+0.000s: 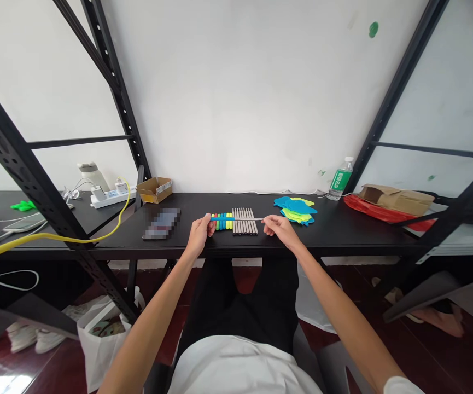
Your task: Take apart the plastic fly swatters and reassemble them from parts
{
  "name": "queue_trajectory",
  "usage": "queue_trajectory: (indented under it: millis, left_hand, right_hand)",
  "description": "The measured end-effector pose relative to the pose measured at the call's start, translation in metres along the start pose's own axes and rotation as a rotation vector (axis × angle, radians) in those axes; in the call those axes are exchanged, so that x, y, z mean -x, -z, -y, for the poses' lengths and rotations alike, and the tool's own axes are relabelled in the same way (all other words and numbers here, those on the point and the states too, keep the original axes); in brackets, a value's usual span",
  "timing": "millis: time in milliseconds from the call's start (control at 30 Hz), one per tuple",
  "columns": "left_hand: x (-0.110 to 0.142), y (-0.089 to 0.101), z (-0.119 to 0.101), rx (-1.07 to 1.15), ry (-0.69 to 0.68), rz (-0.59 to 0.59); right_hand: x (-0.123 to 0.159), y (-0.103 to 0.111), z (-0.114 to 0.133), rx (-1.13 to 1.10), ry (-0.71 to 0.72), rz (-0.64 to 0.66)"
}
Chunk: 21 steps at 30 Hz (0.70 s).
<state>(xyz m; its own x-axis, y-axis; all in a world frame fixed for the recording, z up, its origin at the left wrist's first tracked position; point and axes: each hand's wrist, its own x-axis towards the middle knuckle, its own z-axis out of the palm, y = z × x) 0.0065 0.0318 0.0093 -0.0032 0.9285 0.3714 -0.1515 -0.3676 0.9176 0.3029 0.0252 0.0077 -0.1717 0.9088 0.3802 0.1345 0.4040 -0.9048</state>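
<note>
My left hand (198, 232) pinches the blue end of a slim stick (223, 219), which lies level across my view. Its thin grey length runs to the right, where the fingertips of my right hand (280, 227) close on the far tip. Below and behind the stick, a row of short coloured tubes (222, 225) in red, green, blue and yellow lies on the black table (203, 205). Beside them, several grey rods (244, 229) lie side by side. To the right of my right hand is a pile of flat blue and yellow-green cut shapes (296, 209).
A phone-like device (161, 224), blurred out, and an open cardboard box (155, 190) are on the left. At the right stand a water bottle (340, 179) and a brown paper package on red plastic (396, 200). A yellow cable (117, 224) crosses the shelf post.
</note>
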Motion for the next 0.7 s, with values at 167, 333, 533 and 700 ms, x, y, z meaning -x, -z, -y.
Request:
queue_trajectory:
  millis: [167,333,533,700]
  left_hand:
    - [-0.0001,0.0002,0.0001,-0.008,0.006,0.008]
    - [0.0005,-0.0003,-0.0009,-0.001,0.009,0.004]
    - [0.0008,-0.0009,-0.0026,-0.017,0.022,0.016]
    - [0.0007,-0.0009,-0.0033,-0.029,0.021,0.028]
  right_hand:
    - [-0.0001,0.0002,-0.0006,-0.029,-0.005,0.006]
    - [0.0006,-0.0003,0.0012,-0.024,-0.010,0.005]
    - [0.0001,-0.0005,-0.0002,-0.040,-0.005,0.005]
    - [-0.0011,0.0001,-0.0033,-0.035,-0.017,-0.007]
